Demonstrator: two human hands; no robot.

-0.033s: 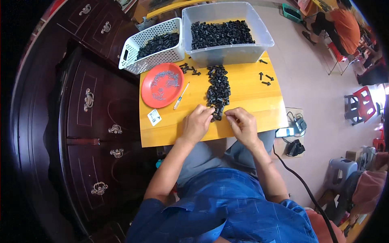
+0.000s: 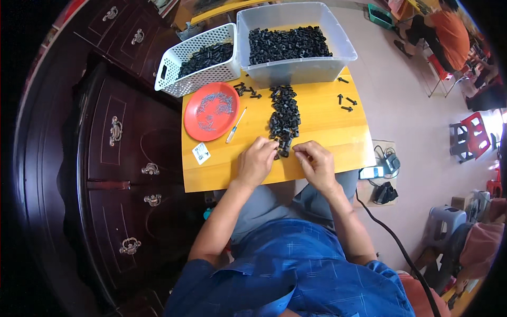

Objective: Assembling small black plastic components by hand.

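A long pile of small black plastic parts (image 2: pixel 284 113) runs down the middle of the yellow wooden table (image 2: pixel 327 132). My left hand (image 2: pixel 255 162) rests at the near end of the pile, fingers curled onto a black part (image 2: pixel 280 151). My right hand (image 2: pixel 317 162) lies just right of it, fingertips pinched together close to the same part. What the right fingers pinch, if anything, is too small to see.
A red plate (image 2: pixel 211 112) of small metal screws, a screwdriver (image 2: pixel 235 126) and a white card (image 2: pixel 200 153) lie left of the pile. Behind stand a white basket (image 2: pixel 174 68) and a clear tub (image 2: pixel 296 68) of black parts. A dark cabinet (image 2: pixel 121 137) is left; a seated person (image 2: pixel 449 31) far right.
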